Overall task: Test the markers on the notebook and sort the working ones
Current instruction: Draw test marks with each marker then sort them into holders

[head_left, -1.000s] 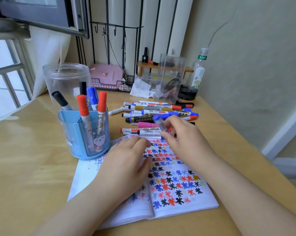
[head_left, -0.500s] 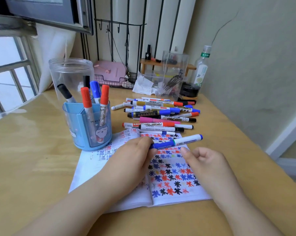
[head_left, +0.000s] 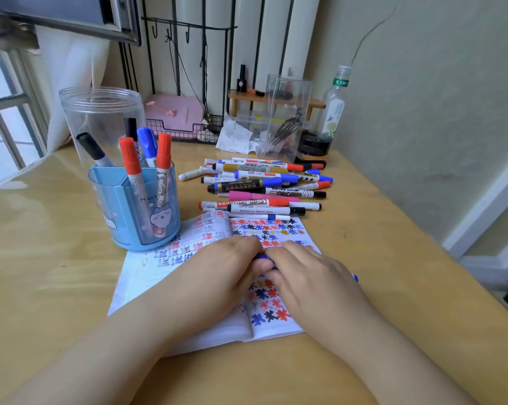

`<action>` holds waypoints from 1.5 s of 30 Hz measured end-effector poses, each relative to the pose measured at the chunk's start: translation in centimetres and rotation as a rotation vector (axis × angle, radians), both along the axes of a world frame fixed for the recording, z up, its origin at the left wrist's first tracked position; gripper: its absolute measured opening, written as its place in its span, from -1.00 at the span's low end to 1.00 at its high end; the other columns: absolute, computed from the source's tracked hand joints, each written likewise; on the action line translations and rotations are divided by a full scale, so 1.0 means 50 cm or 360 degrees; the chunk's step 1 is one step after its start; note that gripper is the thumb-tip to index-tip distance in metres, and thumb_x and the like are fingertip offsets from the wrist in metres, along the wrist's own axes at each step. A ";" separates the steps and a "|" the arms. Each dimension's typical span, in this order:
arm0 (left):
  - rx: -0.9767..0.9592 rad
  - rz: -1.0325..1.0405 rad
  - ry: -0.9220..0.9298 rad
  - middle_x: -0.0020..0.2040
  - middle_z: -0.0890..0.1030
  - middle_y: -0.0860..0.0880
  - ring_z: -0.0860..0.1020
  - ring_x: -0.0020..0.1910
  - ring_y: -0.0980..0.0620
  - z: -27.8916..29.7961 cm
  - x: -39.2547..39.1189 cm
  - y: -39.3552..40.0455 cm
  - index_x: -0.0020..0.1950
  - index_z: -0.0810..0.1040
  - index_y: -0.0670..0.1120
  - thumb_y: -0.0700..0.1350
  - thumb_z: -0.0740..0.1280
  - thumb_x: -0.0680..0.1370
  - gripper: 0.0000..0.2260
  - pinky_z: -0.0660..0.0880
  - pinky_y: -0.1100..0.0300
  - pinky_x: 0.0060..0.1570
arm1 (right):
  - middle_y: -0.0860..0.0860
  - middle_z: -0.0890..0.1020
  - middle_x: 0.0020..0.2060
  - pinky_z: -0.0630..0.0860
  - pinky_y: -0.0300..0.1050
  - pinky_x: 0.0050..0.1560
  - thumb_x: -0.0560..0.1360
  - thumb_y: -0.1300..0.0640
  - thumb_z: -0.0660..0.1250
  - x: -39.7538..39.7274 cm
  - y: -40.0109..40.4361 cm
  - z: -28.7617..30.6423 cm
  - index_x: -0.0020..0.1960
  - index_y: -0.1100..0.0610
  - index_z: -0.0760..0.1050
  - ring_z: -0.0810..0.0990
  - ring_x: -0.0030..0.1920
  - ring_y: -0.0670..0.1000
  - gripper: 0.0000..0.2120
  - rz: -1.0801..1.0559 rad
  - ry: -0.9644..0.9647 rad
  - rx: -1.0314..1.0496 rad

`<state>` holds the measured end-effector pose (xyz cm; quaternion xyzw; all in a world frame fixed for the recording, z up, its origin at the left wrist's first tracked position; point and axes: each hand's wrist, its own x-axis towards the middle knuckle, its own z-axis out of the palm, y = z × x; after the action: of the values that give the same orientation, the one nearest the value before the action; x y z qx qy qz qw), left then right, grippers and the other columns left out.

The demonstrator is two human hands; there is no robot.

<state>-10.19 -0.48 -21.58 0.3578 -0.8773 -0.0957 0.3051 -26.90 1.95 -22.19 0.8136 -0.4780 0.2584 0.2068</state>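
An open notebook [head_left: 287, 330] lies on the desk, its right page covered with red, blue and black star marks. Over it my left hand [head_left: 217, 276] and my right hand [head_left: 311, 279] meet, both gripping one blue marker [head_left: 263, 257]. Only a short blue part shows between the fingers, and its far end peeks out past my right hand. A pile of several markers [head_left: 264, 188] lies just beyond the notebook. A blue pen holder [head_left: 135, 211] at the left holds several capped markers, red, blue and black.
A clear plastic jar [head_left: 100, 118] stands behind the pen holder. At the back are a clear box [head_left: 287, 112], a bottle [head_left: 336, 103], a pink case [head_left: 173, 112] and a wire rack. The wall runs along the right, and the window is on the left.
My right hand carried the blue marker from the pile to the notebook, passed it to my left, then closed in. Now both hands grip it over the page.
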 end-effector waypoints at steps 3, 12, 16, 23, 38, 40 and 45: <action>0.0036 -0.0055 -0.0009 -0.29 0.39 0.09 0.30 -0.29 0.15 0.003 0.000 0.001 -0.17 0.37 -0.04 0.09 0.04 0.54 -0.74 0.25 0.24 -0.28 | -0.05 0.48 -0.35 0.32 -0.21 -0.44 0.50 0.06 0.09 0.004 0.007 0.003 -0.20 0.10 0.49 0.49 -0.39 -0.02 -0.76 0.0075 0.0003 0.0106; 0.0102 -0.0244 0.0090 -0.37 0.37 0.18 0.38 -0.35 0.26 0.000 0.005 0.005 -0.22 0.29 0.11 0.13 0.02 0.57 -0.78 0.27 0.46 -0.33 | -0.09 0.51 -0.39 0.30 -0.16 -0.55 0.50 -0.05 0.07 -0.010 0.031 0.035 -0.18 0.08 0.47 0.43 -0.47 0.03 -0.71 0.0139 -0.0078 0.0463; 0.0128 -0.0125 0.0165 -0.36 0.42 0.13 0.39 -0.35 0.24 0.014 0.023 0.002 -0.24 0.32 0.04 0.21 0.02 0.54 -0.69 0.29 0.42 -0.34 | -0.10 0.60 -0.17 0.39 -0.10 -0.25 0.44 -0.27 -0.11 -0.031 0.033 0.054 0.16 -0.05 0.52 0.50 -0.17 -0.02 -0.43 0.0012 -0.0273 0.0786; 0.0218 0.0013 0.0178 -0.36 0.40 0.07 0.38 -0.30 0.12 0.020 0.019 0.013 -0.24 0.28 0.02 0.23 -0.07 0.49 -0.66 0.31 0.29 -0.32 | -0.06 0.38 -0.47 0.24 -0.17 -0.39 0.57 -0.10 0.08 -0.075 0.037 0.104 -0.23 0.13 0.40 0.29 -0.44 -0.08 -0.64 -0.0075 -0.0488 0.1093; -0.0121 -0.0228 -0.0097 -0.18 0.45 0.17 0.41 -0.20 0.21 -0.004 -0.004 0.021 0.02 0.52 0.02 0.08 0.21 0.50 -0.79 0.34 0.40 -0.20 | 0.21 0.68 -0.23 0.56 -0.31 -0.30 0.36 0.19 0.30 -0.098 0.066 0.058 -0.23 0.11 0.68 0.67 -0.27 -0.01 -0.83 0.0259 -0.2489 0.1592; -0.0118 -0.0252 -0.0095 -0.18 0.48 0.14 0.43 -0.21 0.18 -0.007 -0.007 0.022 0.02 0.52 0.02 0.09 0.22 0.51 -0.79 0.38 0.35 -0.22 | 0.23 0.68 -0.22 0.57 -0.30 -0.31 0.44 0.24 0.24 -0.105 0.064 0.060 -0.25 0.15 0.69 0.70 -0.21 0.05 -0.75 0.0269 -0.2732 0.1639; -0.0091 -0.0277 -0.0117 -0.17 0.49 0.13 0.43 -0.20 0.19 -0.015 -0.009 0.023 0.03 0.51 0.03 0.09 0.21 0.51 -0.80 0.38 0.35 -0.22 | 0.31 0.66 -0.14 0.59 -0.28 -0.32 0.38 0.39 0.17 -0.113 0.066 0.066 -0.14 0.28 0.68 0.70 -0.15 0.14 -0.70 0.0450 -0.2917 0.1763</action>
<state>-10.64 0.70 -22.33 0.2747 -0.9180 -0.0835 0.2734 -32.53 5.25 -18.89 0.3388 -0.4030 0.5382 -0.6581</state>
